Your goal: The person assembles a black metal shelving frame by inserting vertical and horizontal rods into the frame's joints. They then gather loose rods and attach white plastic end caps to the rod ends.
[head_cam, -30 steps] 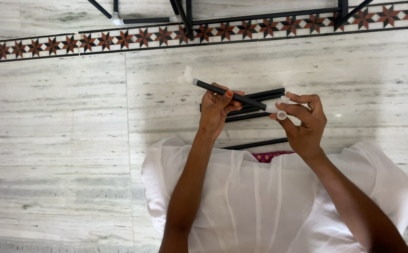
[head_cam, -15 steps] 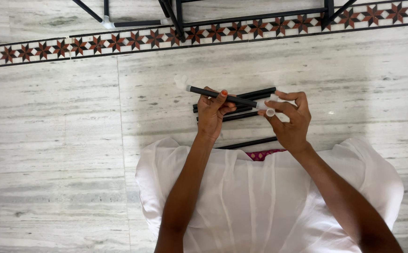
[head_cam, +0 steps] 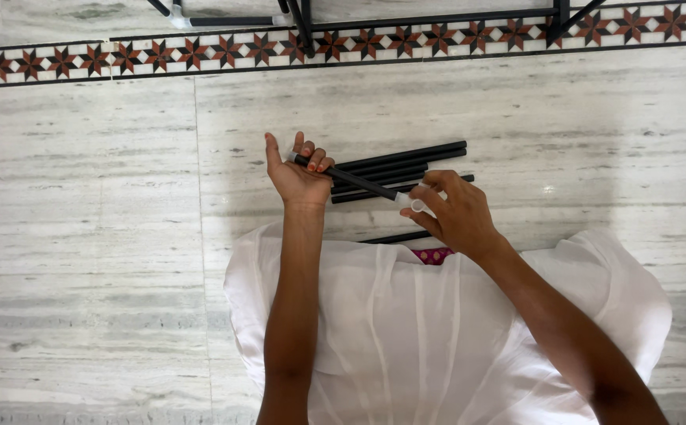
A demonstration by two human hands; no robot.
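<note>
The left hand (head_cam: pixel 299 177) gripped one end of a black rod (head_cam: pixel 351 179). The right hand (head_cam: pixel 453 216) pinched the white connector (head_cam: pixel 414 202) at its other end, above loose rods (head_cam: pixel 406 161) on the floor (head_cam: pixel 83 197).

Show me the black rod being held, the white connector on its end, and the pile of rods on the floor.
black rod (head_cam: pixel 358 182), head view, mid-shaft.
white connector (head_cam: pixel 415 204), head view, its round opening.
pile of rods (head_cam: pixel 421 157), head view, the top rod.

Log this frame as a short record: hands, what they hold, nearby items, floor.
left hand: grips one end of a black rod
right hand: holds the white connector on the rod's other end
rod: tilted, above the lap
loose rods: lying together on the floor, behind the hands
frame: black, at top edge
floor: pale marble, patterned border
</note>
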